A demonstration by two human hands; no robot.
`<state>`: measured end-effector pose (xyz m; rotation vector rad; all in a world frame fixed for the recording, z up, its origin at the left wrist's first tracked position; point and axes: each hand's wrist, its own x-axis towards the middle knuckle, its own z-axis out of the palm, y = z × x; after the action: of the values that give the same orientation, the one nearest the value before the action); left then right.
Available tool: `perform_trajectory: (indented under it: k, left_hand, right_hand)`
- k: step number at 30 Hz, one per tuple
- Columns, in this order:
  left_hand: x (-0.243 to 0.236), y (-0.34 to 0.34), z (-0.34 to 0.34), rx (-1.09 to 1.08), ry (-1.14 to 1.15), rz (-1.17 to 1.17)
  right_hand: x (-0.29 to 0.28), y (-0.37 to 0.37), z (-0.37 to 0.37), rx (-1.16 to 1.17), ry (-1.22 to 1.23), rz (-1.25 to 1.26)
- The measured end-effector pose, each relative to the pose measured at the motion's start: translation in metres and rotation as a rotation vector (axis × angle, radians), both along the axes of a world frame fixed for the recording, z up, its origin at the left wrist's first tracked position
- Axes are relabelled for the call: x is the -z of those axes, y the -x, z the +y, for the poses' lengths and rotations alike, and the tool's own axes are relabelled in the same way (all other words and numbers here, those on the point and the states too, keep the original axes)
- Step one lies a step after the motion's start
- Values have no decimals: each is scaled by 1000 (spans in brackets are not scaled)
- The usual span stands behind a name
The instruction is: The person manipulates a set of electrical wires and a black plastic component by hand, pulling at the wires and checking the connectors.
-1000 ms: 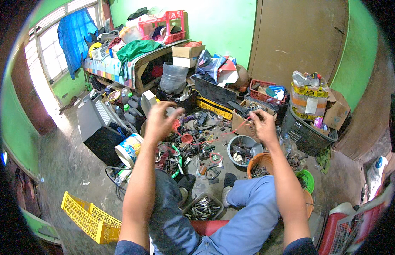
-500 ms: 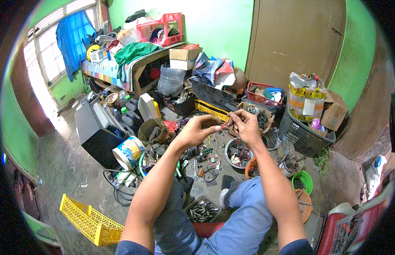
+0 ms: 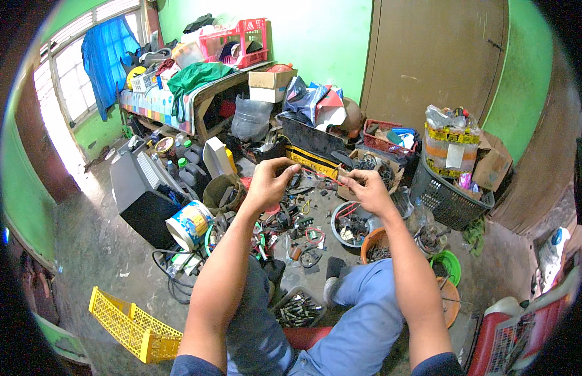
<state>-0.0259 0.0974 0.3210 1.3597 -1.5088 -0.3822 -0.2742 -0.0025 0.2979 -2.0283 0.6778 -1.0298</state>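
Both hands are raised over the cluttered floor in front of my knees. A thin red wire [image 3: 314, 171] stretches between them. Its one end is pinched between thumb and forefinger of my left hand [image 3: 270, 183]. My right hand [image 3: 367, 189] is closed at the other end, with something small and dark at its fingertips that I cannot make out. Below the hands lies a heap of electronic scraps [image 3: 297, 229], with loose wires and small parts. A grey-rimmed basin [image 3: 334, 227] of wires and pieces stands below my right hand.
Between my legs sits a tray [image 3: 276, 321] of small metal parts. An orange bucket [image 3: 366, 252] and a green bowl [image 3: 456, 276] stand at the right. A yellow plastic rack [image 3: 129, 326] lies at the left, near a tilted white-and-blue bucket [image 3: 189, 225]. A black box [image 3: 144, 210] stands farther left.
My hands have drawn apart, the left one moving left and the right one slightly right and down. The red wire now spans the wider gap between them.
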Motion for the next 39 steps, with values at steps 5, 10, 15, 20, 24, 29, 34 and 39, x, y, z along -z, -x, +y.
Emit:
perform_trajectory:
  k: [5,10,15,20,24,29,34,39]
  left_hand:
    - [-6,1,6,-108,26,-35]
    - [-11,-1,13,-158,27,-9]
    - [-4,-21,9,-237,188,-6]
    - [-5,-34,15,-319,135,23]
    - [-1,-47,18,-345,80,29]
    - [8,-62,16,-440,166,87]
    - [15,-66,10,-381,105,138]
    - [2,-37,13,-369,108,68]
  right_hand:
    - [6,10,-11,-132,-322,-164]
    - [-6,11,1,-420,-759,-657]
    - [-1,11,-1,-167,-452,-243]
    - [5,7,-4,105,68,179]
    - [1,5,-2,30,-165,-21]
    - [10,20,-16,72,-254,-175]
    - [15,16,-12,103,-121,23]
    - [17,-33,12,-86,-251,22]
